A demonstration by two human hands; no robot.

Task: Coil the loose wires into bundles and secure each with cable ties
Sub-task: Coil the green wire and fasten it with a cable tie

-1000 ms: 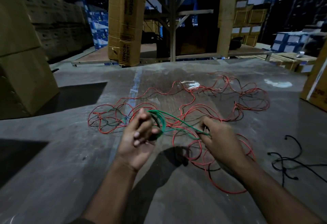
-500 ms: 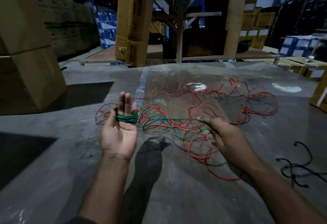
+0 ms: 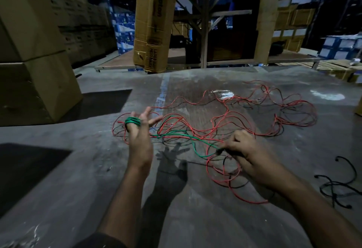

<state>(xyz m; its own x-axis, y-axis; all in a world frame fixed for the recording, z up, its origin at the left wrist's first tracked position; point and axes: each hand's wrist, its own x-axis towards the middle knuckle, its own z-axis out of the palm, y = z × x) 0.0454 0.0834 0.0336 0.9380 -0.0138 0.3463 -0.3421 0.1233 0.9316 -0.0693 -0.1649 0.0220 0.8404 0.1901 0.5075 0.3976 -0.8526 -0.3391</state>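
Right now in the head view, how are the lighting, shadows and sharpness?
Head view: dim overall; left hand throws a hard shadow on the floor; its fingertips are motion-blurred, the green wire coil stays readable; glare patch on the floor beyond the red wires; edges bow.

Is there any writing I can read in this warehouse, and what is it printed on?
"Crompton": runs down the side of the tall cardboard carton leaning at the rack.
Black print on that carton's lower end: too blurred to read.
Labels on the blue-and-white boxes: too small to read.
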